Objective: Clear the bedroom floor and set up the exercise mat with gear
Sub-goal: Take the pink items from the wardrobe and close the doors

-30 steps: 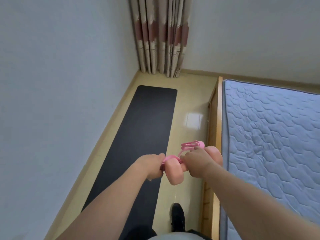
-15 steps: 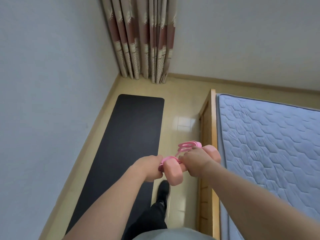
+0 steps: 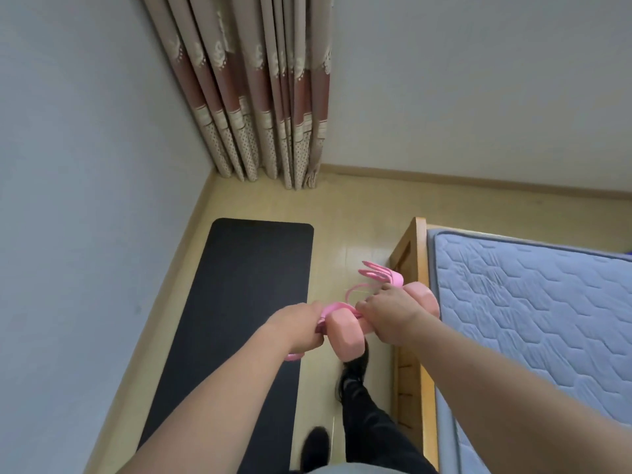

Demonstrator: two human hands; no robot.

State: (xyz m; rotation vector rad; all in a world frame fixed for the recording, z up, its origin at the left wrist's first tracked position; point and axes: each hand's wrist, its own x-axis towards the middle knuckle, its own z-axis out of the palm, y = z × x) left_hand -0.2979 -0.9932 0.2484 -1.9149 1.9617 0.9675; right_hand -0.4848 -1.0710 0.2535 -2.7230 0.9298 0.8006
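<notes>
Grey painted wall fills the left side, and a long black rubber exercise mat is laid flat on the glossy beige floor beside it, its far rounded end short of the gathered beige and maroon patterned curtain in the corner. Above the strip of floor between mat and bed, a pink rubber-coated dumbbell and a bundle of pink elastic resistance bands are held in mid air by both hands. The left hand is curled round one end of the pink bands, a loop of which hangs out beneath the fist. The right hand is closed over the dumbbell's middle, so that one head sticks out on the near side and the other on the far side; several band loops stand up just beyond its fingers. Whether the bands are also pinched by the right hand cannot be told. Below the dumbbell, a leg in black trousers with a black shoe is set on the floor. To the right, a light wooden bed frame is seen, topped by a pale blue quilted mattress
</notes>
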